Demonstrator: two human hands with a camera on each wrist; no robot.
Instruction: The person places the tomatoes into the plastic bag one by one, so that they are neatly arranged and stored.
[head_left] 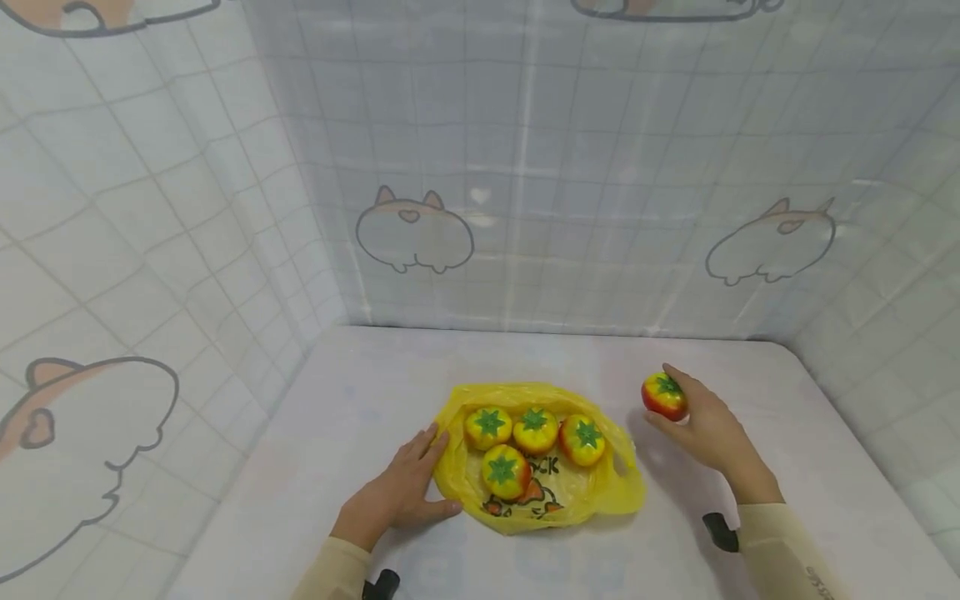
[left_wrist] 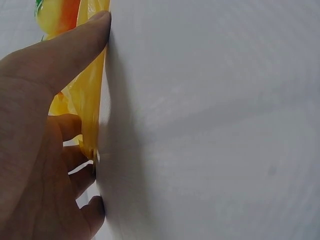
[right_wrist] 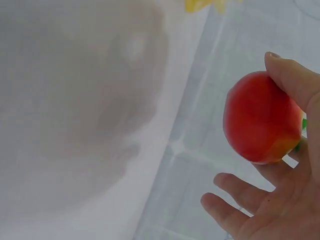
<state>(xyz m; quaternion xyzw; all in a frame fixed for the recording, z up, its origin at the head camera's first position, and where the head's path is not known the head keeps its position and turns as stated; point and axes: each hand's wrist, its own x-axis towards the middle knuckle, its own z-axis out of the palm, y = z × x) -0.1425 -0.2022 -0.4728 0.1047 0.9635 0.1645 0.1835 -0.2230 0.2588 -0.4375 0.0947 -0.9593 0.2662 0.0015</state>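
A yellow plastic bag (head_left: 570, 500) with dark print lies flat on the table. On it sit several red-and-yellow tomatoes (head_left: 506, 472) with green star-shaped tops. My left hand (head_left: 408, 483) rests at the bag's left edge, thumb and fingers spread against it; the left wrist view shows the thumb (left_wrist: 80, 42) touching the yellow plastic. To the right of the bag, my right hand (head_left: 705, 425) holds another tomato (head_left: 664, 396) between thumb and fingers. In the right wrist view this tomato (right_wrist: 260, 117) shows its red underside, raised above the table, while two fingers stand away from it.
The white table (head_left: 360, 367) reaches back to a wall covered in grid-patterned sheeting (head_left: 600, 183) with cartoon dog drawings. Similar sheeting rises on the left (head_left: 187, 208) and right sides. A dark strap piece (head_left: 722, 532) sits at my right wrist.
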